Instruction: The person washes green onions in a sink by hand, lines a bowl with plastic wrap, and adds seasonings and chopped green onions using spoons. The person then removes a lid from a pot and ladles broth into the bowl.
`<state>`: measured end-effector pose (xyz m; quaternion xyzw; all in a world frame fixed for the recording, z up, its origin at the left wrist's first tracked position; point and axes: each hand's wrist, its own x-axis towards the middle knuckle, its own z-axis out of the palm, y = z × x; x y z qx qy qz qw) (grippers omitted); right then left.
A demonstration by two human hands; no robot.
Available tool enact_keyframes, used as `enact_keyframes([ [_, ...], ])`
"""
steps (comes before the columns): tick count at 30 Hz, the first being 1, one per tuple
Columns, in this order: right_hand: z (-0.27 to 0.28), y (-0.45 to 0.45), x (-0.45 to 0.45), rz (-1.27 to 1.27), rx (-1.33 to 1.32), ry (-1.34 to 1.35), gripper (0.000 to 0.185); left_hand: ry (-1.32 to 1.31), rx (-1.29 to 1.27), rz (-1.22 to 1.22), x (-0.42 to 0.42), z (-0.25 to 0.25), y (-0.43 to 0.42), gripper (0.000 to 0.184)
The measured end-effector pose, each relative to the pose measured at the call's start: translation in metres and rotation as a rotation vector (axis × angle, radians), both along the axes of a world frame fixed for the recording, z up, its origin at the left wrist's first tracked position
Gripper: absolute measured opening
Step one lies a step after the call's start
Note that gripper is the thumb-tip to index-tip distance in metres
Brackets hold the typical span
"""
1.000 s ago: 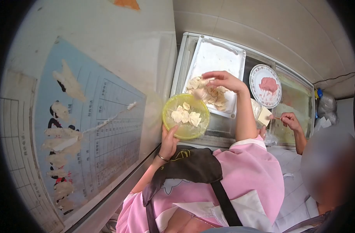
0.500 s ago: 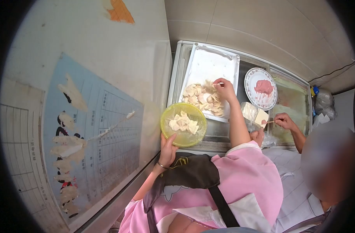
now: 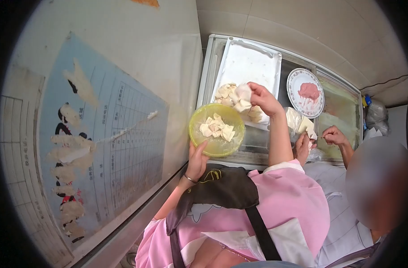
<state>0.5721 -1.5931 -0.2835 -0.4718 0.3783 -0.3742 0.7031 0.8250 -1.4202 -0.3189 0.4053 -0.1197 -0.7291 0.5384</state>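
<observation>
My left hand grips the near side of a translucent yellow-green bowl, with its thumb over the rim. Several pale folded wontons lie inside. Over the white tray, my right hand pinches a small cluster of wontons, held up just beyond the bowl's far edge. More wontons are piled at the tray's near end, partly hidden behind the bowl and my right hand.
Right of the tray stands a patterned plate with pink minced filling. A co-worker at my right holds a thin stick and a wrapper beside stacked square wrappers. A white wall with a torn blue poster rises at left.
My right hand has lifted a cluster of wontons from the pile. The co-worker's hand and stick have shifted slightly at the wrapper stack. The view has tilted a little.
</observation>
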Motion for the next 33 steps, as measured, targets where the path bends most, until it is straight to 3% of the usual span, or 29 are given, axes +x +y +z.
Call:
enact_keyframes([
  [4, 0.052, 0.024, 0.025, 0.513, -0.092, 0.356, 0.028, 0.024, -0.016, 0.002, -0.001, 0.004, -0.001, 0.054],
  [6, 0.060, 0.021, 0.019, 0.357, 0.031, 0.532, 0.028, 0.049, 0.015, 0.007, 0.001, -0.002, 0.002, 0.054],
  [8, 0.021, -0.002, -0.015, 0.047, -0.043, 0.468, 0.030, 0.016, -0.017, -0.001, 0.001, -0.006, 0.002, 0.051],
  [9, 0.003, -0.010, -0.031, -0.135, -0.165, 0.618, 0.028, -0.023, -0.044, -0.002, 0.001, -0.007, 0.002, 0.048],
  [10, -0.016, -0.018, -0.049, -0.124, -0.246, 0.922, 0.038, -0.018, -0.053, -0.005, 0.001, -0.008, 0.002, 0.048],
  [12, -0.068, -0.023, -0.068, -0.097, -0.488, 1.276, 0.046, -0.023, -0.052, 0.003, 0.001, -0.010, 0.003, 0.048],
  [13, -0.081, -0.024, -0.066, 0.045, -0.490, 1.347, 0.051, -0.019, -0.062, 0.000, 0.001, -0.011, 0.003, 0.048],
  [14, -0.091, -0.018, -0.061, -0.028, -0.555, 1.217, 0.044, -0.019, -0.058, 0.003, 0.001, -0.012, 0.003, 0.049],
  [17, -0.106, -0.008, -0.055, -0.163, -0.672, 1.240, 0.035, -0.025, -0.023, 0.005, 0.001, -0.003, 0.004, 0.049],
  [19, -0.103, -0.015, -0.062, -0.258, -0.370, 1.122, 0.027, -0.033, -0.011, 0.002, 0.003, 0.000, 0.003, 0.050],
  [24, -0.062, -0.013, -0.065, -0.468, -0.148, 1.049, 0.021, 0.017, -0.006, 0.004, 0.003, -0.004, 0.003, 0.056],
  [25, -0.060, -0.012, -0.068, -0.471, -0.074, 0.689, 0.022, 0.016, -0.007, 0.008, 0.002, -0.003, 0.003, 0.056],
  [26, -0.058, -0.009, -0.068, -0.461, 0.003, 0.329, 0.023, 0.011, -0.001, 0.002, 0.002, -0.002, 0.002, 0.056],
  [28, -0.005, 0.006, -0.052, -0.323, 0.040, 0.309, 0.031, -0.003, 0.017, 0.007, 0.003, -0.001, 0.004, 0.056],
  [30, 0.037, 0.019, -0.031, 0.130, 0.079, 0.137, 0.038, 0.016, -0.006, 0.009, 0.002, -0.003, 0.002, 0.057],
  [33, 0.040, 0.016, -0.021, 0.108, -0.034, 0.208, 0.039, -0.017, -0.040, 0.001, 0.002, -0.001, 0.003, 0.055],
])
